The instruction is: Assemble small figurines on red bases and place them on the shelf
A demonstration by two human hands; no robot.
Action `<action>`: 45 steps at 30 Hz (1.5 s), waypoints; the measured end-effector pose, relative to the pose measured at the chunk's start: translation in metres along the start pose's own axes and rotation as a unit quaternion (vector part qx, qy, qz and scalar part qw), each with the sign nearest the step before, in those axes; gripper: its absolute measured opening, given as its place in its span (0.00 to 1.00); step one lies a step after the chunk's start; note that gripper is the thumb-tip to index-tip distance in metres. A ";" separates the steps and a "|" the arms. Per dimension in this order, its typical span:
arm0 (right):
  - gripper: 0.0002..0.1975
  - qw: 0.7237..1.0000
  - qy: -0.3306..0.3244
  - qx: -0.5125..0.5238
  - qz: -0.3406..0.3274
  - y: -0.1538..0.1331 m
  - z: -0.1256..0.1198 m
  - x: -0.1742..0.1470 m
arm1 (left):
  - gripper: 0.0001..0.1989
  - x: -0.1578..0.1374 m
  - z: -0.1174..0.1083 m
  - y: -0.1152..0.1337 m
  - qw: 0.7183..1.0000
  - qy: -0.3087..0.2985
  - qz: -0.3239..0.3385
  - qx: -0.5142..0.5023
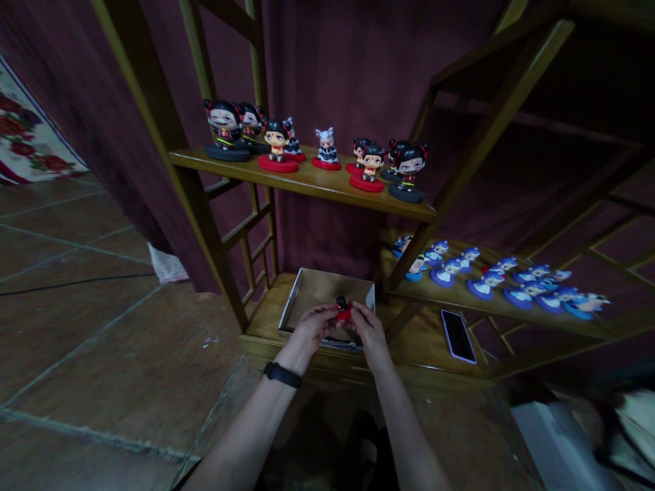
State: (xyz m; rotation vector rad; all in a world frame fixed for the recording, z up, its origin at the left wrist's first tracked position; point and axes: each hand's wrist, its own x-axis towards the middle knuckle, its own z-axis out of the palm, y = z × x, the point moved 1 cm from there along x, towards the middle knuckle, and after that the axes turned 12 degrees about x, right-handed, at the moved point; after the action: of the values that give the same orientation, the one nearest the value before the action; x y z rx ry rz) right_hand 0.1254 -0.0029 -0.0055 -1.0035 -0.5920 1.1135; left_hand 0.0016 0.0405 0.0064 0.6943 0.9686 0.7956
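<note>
A brown wooden shelf unit stands on a tiled floor, with a dark plum curtain behind it and dim light over the room. Taking the hands as the centre of the dial, the upper shelf is at 12 o'clock, carrying dark-haired figures on red or dark bases and pale-haired ones on red bases. Between 2 and 3 o'clock a second shelf holds rows of blue-and-white figures. A phone lies face up just past 3 o'clock, a thin cable runs along the floor at 9, and a flowered cloth hangs at 10. An open cardboard box sits on the bottom board, directly beyond the hands. The small doll, black on top with a red base, is between the two hands, at 2 o'clock from the left hand and 10 o'clock from the right hand. The left hand, with a black band at its wrist, pinches one side of the doll between thumb and fingers; the right hand's fingertips close on the opposite side, its remaining fingers curled.
</note>
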 end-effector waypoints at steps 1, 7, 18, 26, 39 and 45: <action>0.20 1.000 -0.001 0.005 -0.001 0.000 0.001 0.000 | 0.07 0.001 0.000 -0.002 1.000 0.009 0.006 -0.011; 0.19 1.000 -0.016 0.010 0.008 0.001 0.004 0.001 | 0.11 -0.001 0.005 -0.007 0.999 0.018 0.033 -0.034; 0.17 0.996 0.033 0.072 0.043 0.002 0.002 0.002 | 0.04 0.004 0.000 -0.006 0.999 0.031 0.006 0.011; 0.17 0.993 0.030 0.109 0.028 0.002 0.007 -0.001 | 0.06 0.003 0.006 -0.005 0.999 0.026 0.018 -0.032; 0.18 0.994 0.039 0.094 0.023 0.004 0.002 -0.001 | 0.13 0.000 0.003 -0.007 0.999 0.019 0.043 0.010; 0.17 0.994 0.027 0.100 0.025 0.005 0.000 0.000 | 0.19 0.000 0.008 -0.007 0.988 -0.014 0.112 0.109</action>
State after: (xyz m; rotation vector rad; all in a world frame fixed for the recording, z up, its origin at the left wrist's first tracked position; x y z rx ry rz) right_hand 0.1230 -0.0019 -0.0099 -0.8765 -0.4056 1.1628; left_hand 0.0102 0.0354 0.0041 1.0152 0.9712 0.8820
